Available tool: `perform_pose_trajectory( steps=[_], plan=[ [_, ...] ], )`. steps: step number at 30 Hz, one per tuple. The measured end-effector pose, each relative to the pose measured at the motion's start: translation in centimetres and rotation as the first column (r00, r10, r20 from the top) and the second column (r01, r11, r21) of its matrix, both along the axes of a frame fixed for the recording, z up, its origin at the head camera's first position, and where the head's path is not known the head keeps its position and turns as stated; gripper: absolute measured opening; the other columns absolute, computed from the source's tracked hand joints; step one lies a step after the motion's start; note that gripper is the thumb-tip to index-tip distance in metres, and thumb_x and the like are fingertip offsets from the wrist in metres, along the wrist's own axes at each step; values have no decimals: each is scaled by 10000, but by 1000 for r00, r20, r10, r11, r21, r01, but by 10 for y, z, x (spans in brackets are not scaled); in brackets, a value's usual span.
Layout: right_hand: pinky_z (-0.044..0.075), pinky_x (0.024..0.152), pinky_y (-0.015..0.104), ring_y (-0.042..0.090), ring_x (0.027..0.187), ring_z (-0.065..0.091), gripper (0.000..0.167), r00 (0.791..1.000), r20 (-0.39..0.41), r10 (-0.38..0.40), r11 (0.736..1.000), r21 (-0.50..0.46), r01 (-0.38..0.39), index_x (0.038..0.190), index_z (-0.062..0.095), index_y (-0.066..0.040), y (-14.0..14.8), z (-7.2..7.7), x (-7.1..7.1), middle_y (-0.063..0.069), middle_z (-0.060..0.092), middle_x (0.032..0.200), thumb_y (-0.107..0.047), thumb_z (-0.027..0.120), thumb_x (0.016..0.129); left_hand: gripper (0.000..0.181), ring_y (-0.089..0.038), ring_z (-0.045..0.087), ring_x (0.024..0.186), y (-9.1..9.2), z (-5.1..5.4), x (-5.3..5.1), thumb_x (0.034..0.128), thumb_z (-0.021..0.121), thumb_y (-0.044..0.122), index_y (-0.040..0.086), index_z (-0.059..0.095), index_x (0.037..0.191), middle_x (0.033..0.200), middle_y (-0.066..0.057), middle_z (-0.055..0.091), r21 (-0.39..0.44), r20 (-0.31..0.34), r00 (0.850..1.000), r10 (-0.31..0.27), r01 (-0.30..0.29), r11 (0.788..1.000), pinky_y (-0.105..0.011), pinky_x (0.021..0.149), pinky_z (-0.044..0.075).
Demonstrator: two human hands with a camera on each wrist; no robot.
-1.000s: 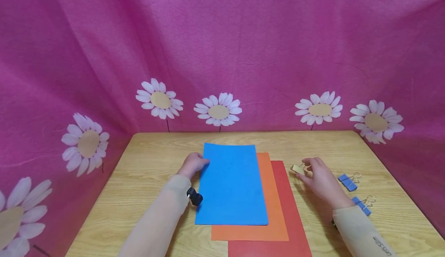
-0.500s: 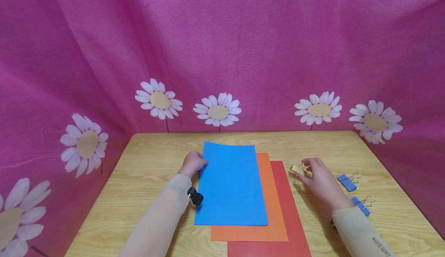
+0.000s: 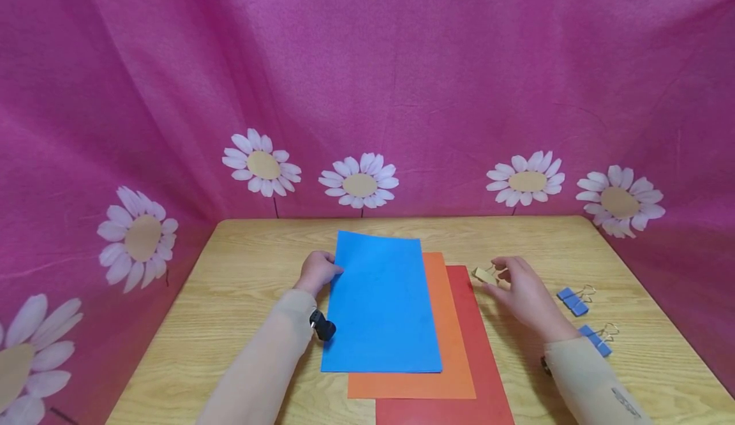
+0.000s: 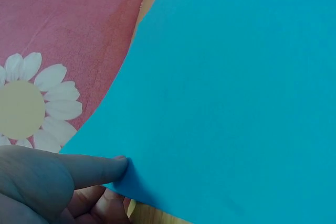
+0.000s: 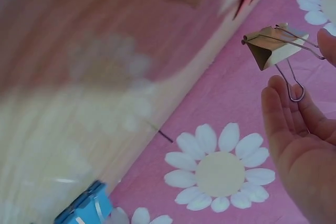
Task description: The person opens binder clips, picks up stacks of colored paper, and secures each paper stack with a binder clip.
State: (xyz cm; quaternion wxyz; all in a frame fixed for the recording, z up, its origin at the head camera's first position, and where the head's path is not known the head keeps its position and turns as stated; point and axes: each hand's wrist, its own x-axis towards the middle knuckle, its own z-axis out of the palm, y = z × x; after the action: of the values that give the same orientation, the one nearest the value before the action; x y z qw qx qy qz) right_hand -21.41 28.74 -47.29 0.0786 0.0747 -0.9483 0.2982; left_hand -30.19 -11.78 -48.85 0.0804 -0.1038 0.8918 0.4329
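My left hand pinches the left edge of the blue paper near its far corner. The thumb lies on top and the fingers are underneath, as the left wrist view shows; that corner is lifted. Under the blue paper lies an orange sheet, and under that a red sheet, each offset to the right and toward me. Just right of the red sheet, my right hand holds a yellow binder clip by its wire handles, between thumb and fingers. The clip is off the table, its mouth pointing left.
Two blue binder clips lie on the wooden table to the right of my right hand. A pink curtain with daisies surrounds the table's back and sides.
My right hand has moved slightly left with the yellow binder clip, closer to the red sheet. The blue paper's far left corner has risen a little in my left hand.
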Motion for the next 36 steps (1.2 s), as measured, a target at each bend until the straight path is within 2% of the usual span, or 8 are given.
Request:
perform_pose_trajectory(
  steps=[6, 10, 18, 25, 36],
  plan=[
    [527, 982, 582, 424, 1105, 642, 540, 1000, -20, 9, 996, -84, -10, 1348, 536, 76, -11, 5, -6, 245, 583, 1227, -152, 780, 923, 268, -281, 576, 1018, 0, -1, 0, 949, 724, 107, -19, 684, 1182, 1163, -156, 654, 29, 17, 1000, 8, -9, 1000, -413, 919, 510],
    [523, 992, 581, 429, 1110, 630, 538, 999, -51, 9, 993, -113, -14, 1357, 534, 86, -18, 5, -10, 256, 579, 1233, -131, 772, 926, 279, -287, 588, 1037, 0, -1, 1, 948, 725, 108, -25, 687, 1191, 1191, -170, 663, 36, 7, 1000, 14, -14, 999, -426, 939, 516],
    [512, 1020, 566, 413, 1145, 617, 526, 997, -73, 18, 986, -163, -30, 1371, 536, 57, -31, 3, -18, 231, 577, 1268, -120, 757, 928, 261, -268, 589, 968, -2, -4, 4, 928, 748, 98, -25, 708, 1155, 1171, -162, 673, 37, -22, 999, 39, -38, 999, -383, 838, 517],
    [535, 993, 556, 398, 1107, 642, 512, 993, -112, 32, 986, -159, -50, 1333, 554, 61, -43, 3, -23, 224, 594, 1224, -98, 783, 904, 264, -295, 598, 1034, -1, -5, 6, 939, 741, 105, -38, 708, 1158, 1195, -183, 681, 35, -49, 998, 27, -25, 999, -441, 938, 521],
    [566, 944, 533, 371, 1080, 663, 532, 986, -127, 107, 988, -98, -120, 1349, 529, 42, -64, -1, -24, 212, 578, 1247, -116, 788, 913, 279, -339, 607, 1138, -1, -6, 6, 946, 741, 112, -35, 707, 1181, 1235, -196, 681, 39, -39, 999, 30, -29, 999, -472, 1016, 503]
  ],
)
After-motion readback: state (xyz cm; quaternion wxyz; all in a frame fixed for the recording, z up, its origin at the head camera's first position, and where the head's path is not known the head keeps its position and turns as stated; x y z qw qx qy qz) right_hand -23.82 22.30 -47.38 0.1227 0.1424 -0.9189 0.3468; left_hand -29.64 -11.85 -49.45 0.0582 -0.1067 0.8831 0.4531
